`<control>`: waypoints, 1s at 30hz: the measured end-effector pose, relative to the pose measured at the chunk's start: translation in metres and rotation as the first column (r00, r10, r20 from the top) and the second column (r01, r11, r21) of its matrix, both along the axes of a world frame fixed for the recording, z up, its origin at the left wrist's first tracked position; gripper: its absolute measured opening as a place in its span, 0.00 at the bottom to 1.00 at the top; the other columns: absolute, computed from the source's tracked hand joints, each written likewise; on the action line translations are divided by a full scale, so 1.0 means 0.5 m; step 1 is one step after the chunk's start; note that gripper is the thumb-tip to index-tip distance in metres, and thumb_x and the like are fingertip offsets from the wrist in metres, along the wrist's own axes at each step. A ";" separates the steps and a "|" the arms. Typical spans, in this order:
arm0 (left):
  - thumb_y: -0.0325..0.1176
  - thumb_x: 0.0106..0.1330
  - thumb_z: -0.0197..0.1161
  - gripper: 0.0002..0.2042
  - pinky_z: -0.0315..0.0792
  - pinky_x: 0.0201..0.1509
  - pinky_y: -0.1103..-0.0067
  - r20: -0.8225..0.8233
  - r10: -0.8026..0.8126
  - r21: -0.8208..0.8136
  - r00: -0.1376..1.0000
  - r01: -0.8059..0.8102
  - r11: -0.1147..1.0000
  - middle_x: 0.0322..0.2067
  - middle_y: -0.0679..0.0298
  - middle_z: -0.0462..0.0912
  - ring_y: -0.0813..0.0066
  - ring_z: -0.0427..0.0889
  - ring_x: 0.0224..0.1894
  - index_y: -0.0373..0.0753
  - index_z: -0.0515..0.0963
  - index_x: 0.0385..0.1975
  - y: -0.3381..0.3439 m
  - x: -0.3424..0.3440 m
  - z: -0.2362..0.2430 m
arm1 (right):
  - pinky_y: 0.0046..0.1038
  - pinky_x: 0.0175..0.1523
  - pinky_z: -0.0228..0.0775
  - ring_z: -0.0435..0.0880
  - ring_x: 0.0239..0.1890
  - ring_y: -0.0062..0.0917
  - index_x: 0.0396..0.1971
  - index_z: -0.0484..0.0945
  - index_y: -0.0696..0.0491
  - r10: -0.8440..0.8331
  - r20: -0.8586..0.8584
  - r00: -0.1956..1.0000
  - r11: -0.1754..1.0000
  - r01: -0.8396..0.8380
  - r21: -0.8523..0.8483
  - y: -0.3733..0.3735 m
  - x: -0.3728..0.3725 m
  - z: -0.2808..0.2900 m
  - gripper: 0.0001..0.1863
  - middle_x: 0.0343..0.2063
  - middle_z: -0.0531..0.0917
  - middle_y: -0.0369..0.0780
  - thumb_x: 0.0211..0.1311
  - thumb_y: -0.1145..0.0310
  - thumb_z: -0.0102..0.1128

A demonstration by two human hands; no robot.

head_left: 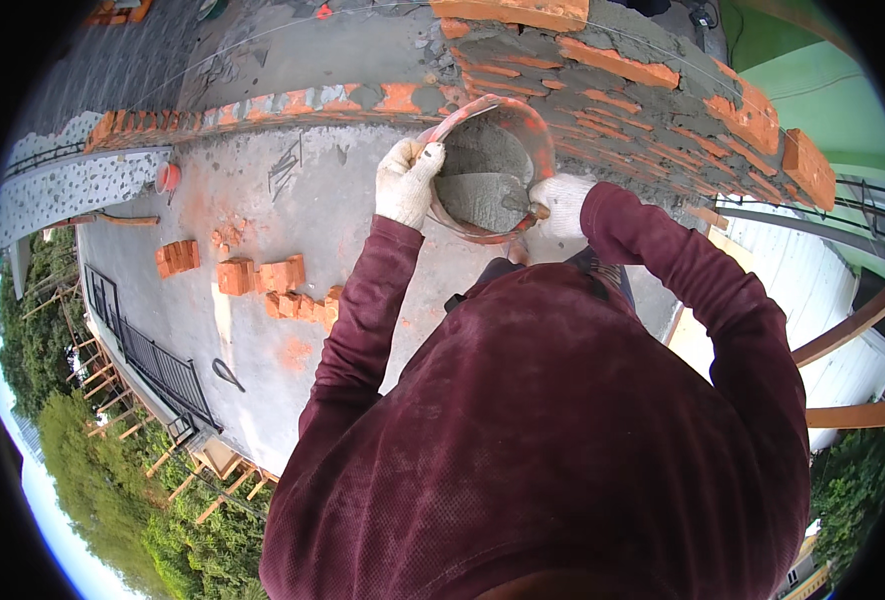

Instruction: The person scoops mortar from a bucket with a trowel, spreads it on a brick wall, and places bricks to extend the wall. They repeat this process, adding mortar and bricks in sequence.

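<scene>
A round reddish bucket (534, 128), smeared with cement, is in front of me beside the brickwork. My left hand (402, 185), in a white knit glove, is closed on the bucket's left rim. Grey mortar (497, 150) lies inside. My right hand (565, 206), gloved the same way, is wrapped round the wooden handle of a trowel. The trowel's broad grey blade (477, 200) is inside the bucket, its surface coated with mortar. How deep the blade goes into the mortar I cannot tell.
A brick wall (622, 125) with rough mortar joints rises at the far right, and a low brick course (252, 108) runs leftward from it. Loose bricks (282, 275) lie on the concrete floor at left. A black metal railing (167, 372) is farther left.
</scene>
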State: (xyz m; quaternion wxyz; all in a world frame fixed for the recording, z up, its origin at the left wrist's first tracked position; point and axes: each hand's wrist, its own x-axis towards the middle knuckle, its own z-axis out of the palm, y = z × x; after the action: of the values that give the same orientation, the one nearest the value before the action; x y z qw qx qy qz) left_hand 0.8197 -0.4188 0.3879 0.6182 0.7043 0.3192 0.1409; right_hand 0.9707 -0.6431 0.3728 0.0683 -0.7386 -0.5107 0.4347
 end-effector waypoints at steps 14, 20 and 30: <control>0.38 0.73 0.65 0.13 0.58 0.28 0.85 0.024 0.346 -0.198 0.938 -0.335 0.921 0.23 0.79 0.69 0.90 0.63 0.26 0.42 0.75 0.26 -0.015 -0.208 -0.140 | 0.27 0.15 0.66 0.75 0.14 0.20 0.46 0.79 0.63 -0.279 -0.633 0.722 0.942 0.076 -0.328 -0.092 0.207 0.200 0.20 0.21 0.77 0.37 0.62 0.61 0.63; 0.36 0.71 0.67 0.13 0.60 0.28 0.84 -0.048 0.493 -0.098 0.869 -0.495 0.863 0.22 0.78 0.69 0.88 0.63 0.24 0.41 0.75 0.25 0.018 -0.296 -0.194 | 0.20 0.12 0.62 0.68 0.09 0.16 0.47 0.77 0.64 -0.607 -0.414 0.678 0.791 0.568 -0.229 -0.161 0.325 0.416 0.22 0.17 0.73 0.34 0.75 0.56 0.52; 0.34 0.70 0.68 0.16 0.57 0.28 0.84 -0.060 0.520 0.010 0.852 -0.521 0.854 0.22 0.79 0.66 0.88 0.60 0.24 0.43 0.70 0.21 0.105 -0.359 -0.212 | 0.43 0.44 0.79 0.85 0.42 0.43 0.40 0.77 0.51 -0.518 0.602 0.608 0.855 0.345 0.387 -0.060 0.094 0.087 0.18 0.42 0.78 0.45 0.58 0.57 0.71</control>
State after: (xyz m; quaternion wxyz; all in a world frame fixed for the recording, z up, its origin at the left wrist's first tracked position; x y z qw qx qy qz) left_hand 0.6402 -0.3664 0.2821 0.5497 0.5935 0.5167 0.2806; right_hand 1.0174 -0.6730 0.4161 0.0632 -0.9336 -0.3508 0.0365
